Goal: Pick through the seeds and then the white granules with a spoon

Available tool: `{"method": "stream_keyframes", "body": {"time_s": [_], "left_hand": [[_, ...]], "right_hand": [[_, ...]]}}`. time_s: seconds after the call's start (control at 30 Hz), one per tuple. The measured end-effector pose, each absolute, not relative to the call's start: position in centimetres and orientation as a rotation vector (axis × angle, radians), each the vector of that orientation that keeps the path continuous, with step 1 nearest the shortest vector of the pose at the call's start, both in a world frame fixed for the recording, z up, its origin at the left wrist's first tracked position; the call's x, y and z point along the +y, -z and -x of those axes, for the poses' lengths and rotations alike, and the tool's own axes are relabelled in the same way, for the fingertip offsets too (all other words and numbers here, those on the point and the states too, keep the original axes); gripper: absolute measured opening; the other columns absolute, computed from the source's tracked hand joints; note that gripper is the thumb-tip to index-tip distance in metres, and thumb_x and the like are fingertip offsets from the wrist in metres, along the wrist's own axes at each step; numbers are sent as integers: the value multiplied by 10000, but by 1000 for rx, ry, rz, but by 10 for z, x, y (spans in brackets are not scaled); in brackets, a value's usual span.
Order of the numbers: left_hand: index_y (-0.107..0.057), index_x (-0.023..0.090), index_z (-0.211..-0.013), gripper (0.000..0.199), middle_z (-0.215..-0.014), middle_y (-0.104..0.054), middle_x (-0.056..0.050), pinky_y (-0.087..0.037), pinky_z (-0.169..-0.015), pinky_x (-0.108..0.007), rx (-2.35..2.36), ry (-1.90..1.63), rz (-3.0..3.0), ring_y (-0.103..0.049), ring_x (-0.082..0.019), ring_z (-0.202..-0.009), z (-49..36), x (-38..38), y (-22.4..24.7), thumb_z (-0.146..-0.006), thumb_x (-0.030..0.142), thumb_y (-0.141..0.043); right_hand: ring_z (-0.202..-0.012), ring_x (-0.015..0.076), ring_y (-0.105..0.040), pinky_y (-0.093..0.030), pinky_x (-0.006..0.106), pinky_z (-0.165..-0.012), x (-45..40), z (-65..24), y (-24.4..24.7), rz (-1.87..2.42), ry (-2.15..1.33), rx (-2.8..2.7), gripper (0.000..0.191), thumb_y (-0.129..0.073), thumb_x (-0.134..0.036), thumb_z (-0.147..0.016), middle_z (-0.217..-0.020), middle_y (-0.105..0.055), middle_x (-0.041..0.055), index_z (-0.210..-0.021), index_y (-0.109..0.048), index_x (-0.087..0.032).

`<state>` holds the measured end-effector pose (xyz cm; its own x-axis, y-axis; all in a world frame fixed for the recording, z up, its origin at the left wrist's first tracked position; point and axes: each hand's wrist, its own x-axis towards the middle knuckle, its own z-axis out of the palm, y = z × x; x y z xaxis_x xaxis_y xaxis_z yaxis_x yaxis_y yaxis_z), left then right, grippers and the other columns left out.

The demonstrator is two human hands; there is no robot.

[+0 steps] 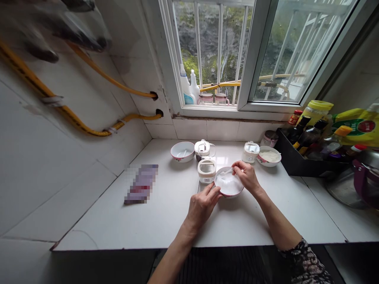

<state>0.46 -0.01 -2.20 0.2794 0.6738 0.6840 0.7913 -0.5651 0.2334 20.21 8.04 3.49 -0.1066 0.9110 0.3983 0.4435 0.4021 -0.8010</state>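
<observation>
A bowl [229, 194] with a red-patterned outside stands on the white counter, holding a white grainy powder [227, 182]. My left hand [203, 203] grips the bowl's left rim. Between the fingertips of my right hand [246, 176] is the handle of a small white spoon [227, 172], whose far end lies at the powder. Just beyond my left hand stands a clear seasoning jar [206, 170] with a white lid frame. Behind it is another white-lidded jar [202, 149] with dark contents.
A white bowl with a spoon [182, 152] stands at the back left. Toward the right are a third jar [250, 152], a bowl of pale contents [269, 157], a black bottle box [308, 162] and a pot [349, 189]. A blurred packet [142, 184] lies left.
</observation>
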Motion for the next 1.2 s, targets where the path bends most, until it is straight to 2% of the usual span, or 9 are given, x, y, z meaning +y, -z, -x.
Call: {"method": "stream_keyframes", "body": {"time_s": [0.1, 0.23, 0.67, 0.83, 0.93, 1.03, 1.2], "left_hand": [[-690, 208, -1072, 216, -1126, -733, -106, -525, -546, -196, -1362, 1183, 2361, -723, -148, -728, -5, 0, 21, -988, 298, -513], [-688, 213, -1080, 210, -1129, -733, -104, -534, -559, -199, -1357, 1179, 2354, -734, -167, -810, -5, 0, 20, -986, 291, -517], [-685, 212, -1048, 222, -1113, -739, -95, -522, -551, -192, -1343, 1174, 2344, -734, -160, -807, -5, 0, 18, -1002, 302, -487], [-683, 213, -1072, 214, -1131, -733, -99, -530, -567, -204, -1350, 1176, 2349, -732, -164, -800, -6, 0, 20, -994, 297, -503], [-685, 206, -1073, 237, -1126, -734, -105, -525, -557, -212, -1338, 1184, 2337, -730, -167, -779, -6, 1, 20, -1001, 318, -489], [-688, 202, -1063, 261, -1105, -739, -103, -513, -541, -213, -1333, 1191, 2320, -725, -162, -745, -6, 1, 20, -1008, 337, -472], [-687, 202, -1056, 262, -1111, -738, -98, -513, -554, -209, -1345, 1184, 2326, -728, -163, -771, -6, 0, 19, -1010, 341, -471]], "right_hand": [[-580, 180, -623, -487, 306, -626, 84, -208, -37, 1203, -812, -1538, 147, -541, -297, -750, -558, -662, 5, -738, -651, -201], [-538, 167, -592, -482, 301, -578, 88, -214, -40, 1164, -982, -1394, 132, -589, -319, -690, -524, -655, 9, -686, -647, -200], [-542, 158, -575, -472, 305, -572, 92, -213, -41, 1117, -1113, -1255, 199, -677, -377, -651, -558, -671, 25, -708, -658, -187], [-617, 180, -621, -487, 321, -624, 85, -189, -44, 1041, -942, -1355, 237, -623, -430, -782, -689, -716, 45, -834, -640, -200], [-763, 216, -678, -486, 375, -781, 77, -176, -44, 996, -652, -1590, 170, -559, -356, -885, -790, -745, 62, -904, -651, -214], [-783, 221, -673, -418, 419, -916, 73, -170, -44, 955, -322, -1922, 167, -512, -244, -930, -804, -762, 62, -889, -673, -223], [-779, 219, -670, -423, 397, -892, 73, -179, -46, 959, -245, -1911, 180, -500, -231, -939, -802, -765, 51, -929, -680, -221]]}}
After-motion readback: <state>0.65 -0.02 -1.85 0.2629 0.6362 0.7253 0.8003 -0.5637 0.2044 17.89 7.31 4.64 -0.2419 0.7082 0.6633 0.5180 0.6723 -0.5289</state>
